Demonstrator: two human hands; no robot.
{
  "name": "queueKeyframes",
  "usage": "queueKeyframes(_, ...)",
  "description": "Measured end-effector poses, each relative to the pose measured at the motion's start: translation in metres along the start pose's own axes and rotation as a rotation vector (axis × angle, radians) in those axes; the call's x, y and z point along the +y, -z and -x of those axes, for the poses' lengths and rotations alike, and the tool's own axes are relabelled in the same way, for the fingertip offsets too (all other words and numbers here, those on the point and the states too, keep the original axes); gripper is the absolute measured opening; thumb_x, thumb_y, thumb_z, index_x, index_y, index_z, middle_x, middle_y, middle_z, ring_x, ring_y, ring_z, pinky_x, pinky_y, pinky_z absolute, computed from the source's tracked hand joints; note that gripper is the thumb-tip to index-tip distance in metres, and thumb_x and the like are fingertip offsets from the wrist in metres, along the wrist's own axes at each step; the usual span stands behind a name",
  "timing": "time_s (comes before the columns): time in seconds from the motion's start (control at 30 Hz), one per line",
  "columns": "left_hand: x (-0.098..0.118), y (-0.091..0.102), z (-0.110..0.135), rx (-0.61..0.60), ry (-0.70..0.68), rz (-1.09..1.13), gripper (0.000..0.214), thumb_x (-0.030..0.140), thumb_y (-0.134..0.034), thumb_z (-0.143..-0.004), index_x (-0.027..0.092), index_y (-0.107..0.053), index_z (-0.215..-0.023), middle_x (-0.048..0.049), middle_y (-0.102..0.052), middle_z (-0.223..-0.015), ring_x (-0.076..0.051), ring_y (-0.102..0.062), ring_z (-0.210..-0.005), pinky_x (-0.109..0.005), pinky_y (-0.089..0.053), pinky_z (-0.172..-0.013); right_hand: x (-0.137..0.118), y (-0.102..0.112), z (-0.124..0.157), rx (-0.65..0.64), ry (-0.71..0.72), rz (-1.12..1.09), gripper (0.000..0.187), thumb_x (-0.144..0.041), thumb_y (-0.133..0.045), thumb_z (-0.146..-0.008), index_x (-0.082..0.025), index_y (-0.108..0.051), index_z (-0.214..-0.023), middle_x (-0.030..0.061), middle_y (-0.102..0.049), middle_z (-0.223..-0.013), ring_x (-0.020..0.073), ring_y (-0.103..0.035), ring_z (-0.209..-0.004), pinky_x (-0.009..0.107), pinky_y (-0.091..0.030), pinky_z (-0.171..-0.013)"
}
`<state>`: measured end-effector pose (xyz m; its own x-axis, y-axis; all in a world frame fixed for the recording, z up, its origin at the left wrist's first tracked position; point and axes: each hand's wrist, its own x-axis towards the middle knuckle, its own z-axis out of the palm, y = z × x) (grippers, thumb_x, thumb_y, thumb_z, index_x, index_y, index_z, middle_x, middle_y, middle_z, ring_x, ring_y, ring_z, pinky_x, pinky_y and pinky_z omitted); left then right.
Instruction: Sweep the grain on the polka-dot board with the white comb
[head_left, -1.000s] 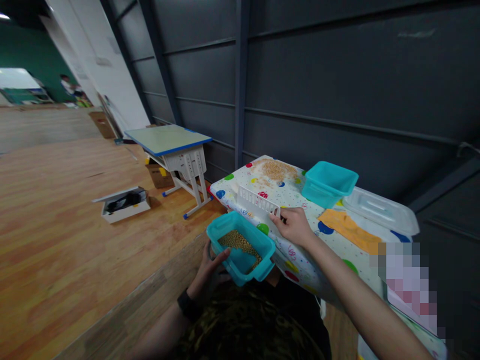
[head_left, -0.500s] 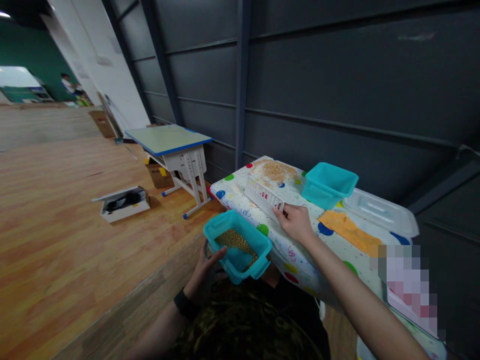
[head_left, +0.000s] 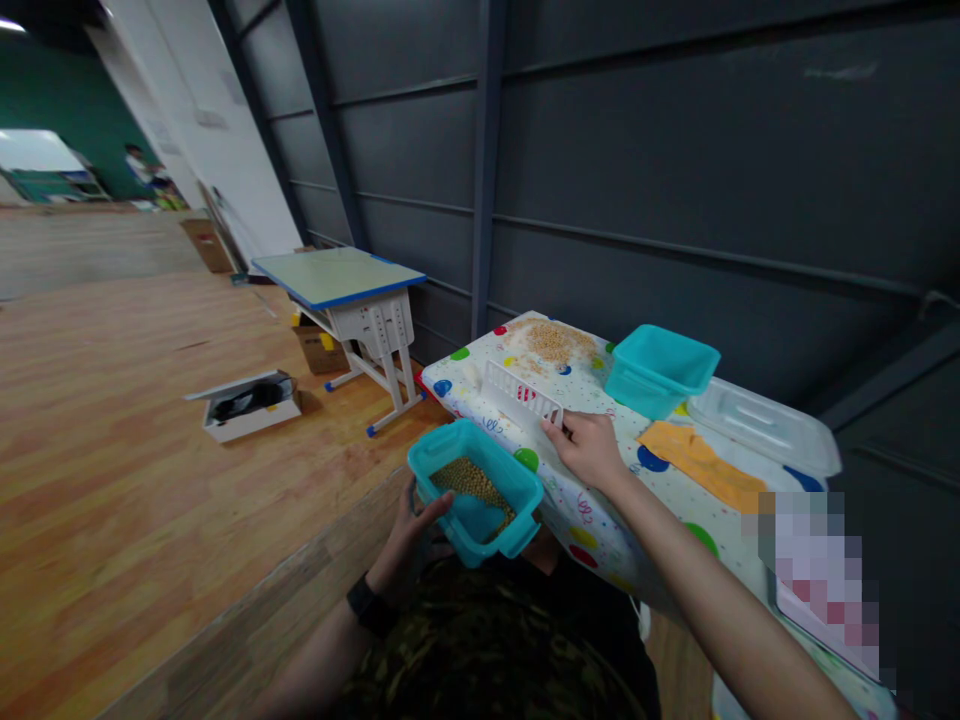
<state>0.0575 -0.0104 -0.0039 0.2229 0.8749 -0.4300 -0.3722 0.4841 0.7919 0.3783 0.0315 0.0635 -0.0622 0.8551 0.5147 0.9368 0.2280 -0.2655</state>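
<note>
The left hand's (head_left: 412, 530) fingers were partly hidden behind the near teal box (head_left: 499, 468), pixelation masked whatever lay at the right end of the tabletop (head_left: 457, 375), and whether the lower edge of the white slotted strip (head_left: 517, 395) touched the cloth could not be told. The 2 hands were apart: the left gripped the box of beans (head_left: 466, 478) at its left side, thumb over the rim, while the right hand (head_left: 589, 448) pinched the strip's right end, just beyond the box and nearer than the spilled heap (head_left: 553, 342).
</note>
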Motion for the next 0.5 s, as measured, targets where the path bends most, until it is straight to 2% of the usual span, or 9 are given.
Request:
queueKeyframes(0.23,-0.0006,-0.0001,0.0035,-0.049,0.009,0.018,0.131,0.046,-0.11,-0.084,0.037,-0.029,-0.187,-0.0233,-0.081,-0.154,-0.044,-0.089,-0.124,-0.051,-0.08,-0.087,-0.003,0.0021,0.0025,0.037,0.033,-0.009,0.046,-0.041,-0.061,-0.108,-0.026,-0.056,-0.064,0.0059,-0.068,-0.062,0.0203,-0.063,-0.06,0.033,-0.037,-0.066)
queueKeyframes(0.4,-0.0063,0.0003,0.0013,-0.042,0.0,0.034,0.127,0.047,-0.111,-0.083,0.038,-0.034,-0.185,-0.0235,-0.077,-0.162,-0.044,-0.088,-0.13,-0.055,-0.079,-0.097,-0.0023,0.0045,0.0015,0.043,0.007,-0.021,0.045,-0.041,-0.062,-0.107,-0.027,-0.056,-0.064,0.0061,-0.068,-0.061,0.0215,-0.064,-0.06,0.034,-0.038,-0.066)
queueKeyframes(0.5,-0.0093,0.0013,-0.0018,-0.04,0.008,0.034,0.13,0.048,-0.111,-0.083,0.04,-0.032,-0.186,-0.0231,-0.076,-0.164,-0.044,-0.088,-0.129,-0.057,-0.078,-0.099,-0.0027,0.0053,0.0011,0.06,-0.013,-0.007,0.045,-0.04,-0.062,-0.106,-0.027,-0.056,-0.063,0.0063,-0.067,-0.061,0.0217,-0.064,-0.06,0.035,-0.037,-0.065)
